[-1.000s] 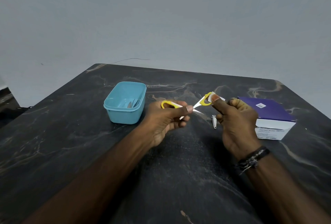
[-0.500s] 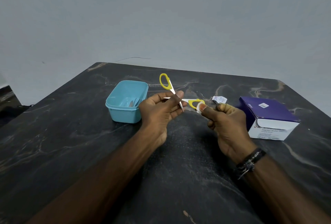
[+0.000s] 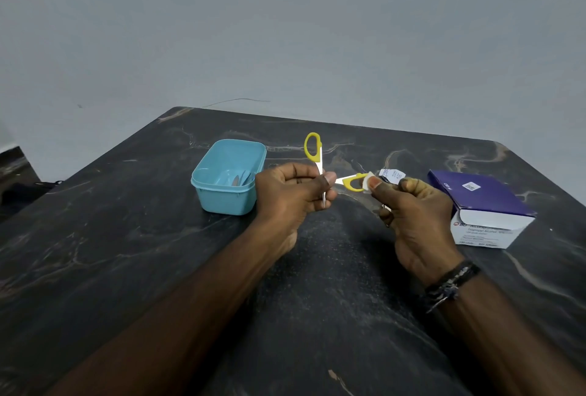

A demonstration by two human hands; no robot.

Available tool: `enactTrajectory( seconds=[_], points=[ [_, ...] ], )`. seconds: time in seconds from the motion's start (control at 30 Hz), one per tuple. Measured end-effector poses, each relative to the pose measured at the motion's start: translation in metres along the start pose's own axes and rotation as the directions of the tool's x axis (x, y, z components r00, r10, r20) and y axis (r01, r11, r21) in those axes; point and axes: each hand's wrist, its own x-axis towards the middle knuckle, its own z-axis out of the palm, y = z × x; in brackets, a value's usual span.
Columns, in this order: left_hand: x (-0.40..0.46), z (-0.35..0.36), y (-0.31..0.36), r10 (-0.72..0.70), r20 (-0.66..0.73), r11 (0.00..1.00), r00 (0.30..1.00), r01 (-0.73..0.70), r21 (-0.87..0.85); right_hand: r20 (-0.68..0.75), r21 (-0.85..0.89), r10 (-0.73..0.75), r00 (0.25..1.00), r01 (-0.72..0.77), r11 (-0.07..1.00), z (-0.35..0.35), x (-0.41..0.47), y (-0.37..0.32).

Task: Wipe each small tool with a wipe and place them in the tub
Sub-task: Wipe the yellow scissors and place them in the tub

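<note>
Small scissors (image 3: 317, 158) with yellow handles are spread wide apart above the dark table. My left hand (image 3: 293, 194) pinches them near the pivot, one yellow loop pointing up and a blade tip poking down below my fingers. My right hand (image 3: 412, 205) pinches a small white wipe (image 3: 366, 182) against the other yellow loop (image 3: 353, 181). The light blue tub (image 3: 228, 177) stands just left of my left hand, with metal tools lying inside it.
A purple and white box of alcohol swabs (image 3: 482, 211) sits at the right of the table. A torn white wipe wrapper (image 3: 391, 175) lies behind my right hand. The table's far edge meets a grey wall.
The scissors turned from lying flat to one loop pointing up. My right hand with the wipe moved down and left along the other loop, then held about still.
</note>
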Motion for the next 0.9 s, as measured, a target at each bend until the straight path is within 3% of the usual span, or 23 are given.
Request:
enactTrajectory(
  seconds=[0.2, 0.37, 0.5, 0.7, 0.9],
  points=[
    [0.001, -0.002, 0.001, 0.014, 0.041, 0.997, 0.999, -0.017, 0.081, 0.05, -0.029, -0.066, 0.997, 0.067, 0.997, -0.003, 0.0, -0.003],
    [0.004, -0.007, 0.006, 0.035, 0.019, 0.993, 0.999, -0.037, 0.11, 0.25, -0.175, -0.102, 0.963, 0.148, 0.973, -0.008, 0.003, -0.006],
    [0.005, -0.009, 0.008, 0.042, 0.01, 0.996, 0.999, -0.043, 0.076, 0.363, -0.307, -0.037, 0.931, 0.157, 0.939, -0.01, 0.002, -0.006],
    [0.01, -0.014, 0.01, 0.088, 0.072, 0.972, 0.994, -0.101, 0.213, 0.362, -0.344, -0.019, 0.932, 0.153, 0.926, -0.012, 0.001, -0.008],
    [0.006, -0.014, 0.008, 0.076, 0.176, 0.95, 0.982, -0.125, 0.288, 0.458, -0.463, -0.07, 0.886, 0.305, 0.832, -0.012, -0.003, -0.011]
  ],
)
